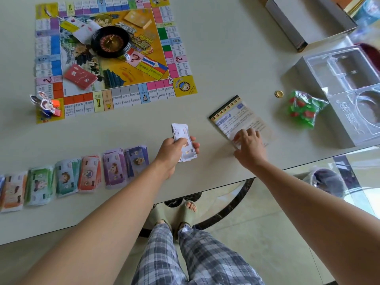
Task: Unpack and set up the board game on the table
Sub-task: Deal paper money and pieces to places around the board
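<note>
Wheel (110, 41) on board (115, 95); notes (82, 175) nearer — booklet (236, 114) right

Bright soft daylight, blurred warped edges

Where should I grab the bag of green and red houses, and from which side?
Probably around its bulging middle, from above, grip spanning near and far sides. The bag of houses lies as a soft lump proud of the table, and the clear tray crowds its right side. The right hand is nearest.
</note>
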The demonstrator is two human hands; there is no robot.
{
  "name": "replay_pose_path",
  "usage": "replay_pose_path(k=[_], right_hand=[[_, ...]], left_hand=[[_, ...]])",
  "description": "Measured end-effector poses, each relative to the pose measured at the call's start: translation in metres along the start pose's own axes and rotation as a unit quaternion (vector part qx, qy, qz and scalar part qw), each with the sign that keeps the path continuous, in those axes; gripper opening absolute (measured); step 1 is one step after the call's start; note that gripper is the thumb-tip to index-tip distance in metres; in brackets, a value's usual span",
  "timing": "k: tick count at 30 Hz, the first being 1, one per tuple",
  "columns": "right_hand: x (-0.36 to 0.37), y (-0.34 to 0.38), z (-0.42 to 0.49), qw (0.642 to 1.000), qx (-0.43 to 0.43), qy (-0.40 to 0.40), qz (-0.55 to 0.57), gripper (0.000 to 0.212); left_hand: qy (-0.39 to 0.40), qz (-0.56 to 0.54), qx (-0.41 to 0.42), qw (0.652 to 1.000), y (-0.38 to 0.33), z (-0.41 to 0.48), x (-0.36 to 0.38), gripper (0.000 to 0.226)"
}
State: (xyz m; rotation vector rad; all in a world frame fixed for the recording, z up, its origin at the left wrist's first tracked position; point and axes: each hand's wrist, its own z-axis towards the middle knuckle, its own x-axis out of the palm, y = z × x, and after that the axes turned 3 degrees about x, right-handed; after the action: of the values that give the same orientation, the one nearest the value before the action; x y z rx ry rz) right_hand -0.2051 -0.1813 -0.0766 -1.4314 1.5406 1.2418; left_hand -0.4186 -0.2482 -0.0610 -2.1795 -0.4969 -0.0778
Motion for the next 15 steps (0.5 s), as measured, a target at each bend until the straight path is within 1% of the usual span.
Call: replay_pose_path(k=[2, 5, 7, 9, 12, 15], right_hand=[[0.000, -0.003, 0.001, 1.000, 0.017, 0.000, 0.017, 0.054], [0.001, -0.003, 0.004, 0.999, -0.016, -0.040, 0.033, 0.067], [0.002, -0.001, 0.009, 0.999, -0.038, -0.012, 0.007, 0.074], [0.006, 0.002, 0.014, 0.999, -0.022, 0.021, -0.020, 0.073], [0.012, 0.002, 0.014, 0.998, 0.010, 0.017, -0.066, 0.064], [0.006, -0.006, 0.018, 0.994, 0.094, 0.021, -0.057, 0.061]], left_hand=[[0.007, 0.003, 0.000, 1.000, 0.000, 0.002, 0.007, 0.025], [0.010, 0.002, 0.000, 1.000, -0.001, 0.003, 0.016, 0.024], [0.008, 0.006, 0.003, 1.000, -0.003, 0.003, 0.018, 0.024], [-0.001, 0.007, 0.003, 1.000, -0.004, 0.004, 0.019, 0.023], [-0.012, 0.010, 0.003, 1.000, -0.006, 0.007, 0.021, 0.024], [-0.007, 0.013, -0.003, 1.000, -0.010, 0.009, 0.026, 0.024]])
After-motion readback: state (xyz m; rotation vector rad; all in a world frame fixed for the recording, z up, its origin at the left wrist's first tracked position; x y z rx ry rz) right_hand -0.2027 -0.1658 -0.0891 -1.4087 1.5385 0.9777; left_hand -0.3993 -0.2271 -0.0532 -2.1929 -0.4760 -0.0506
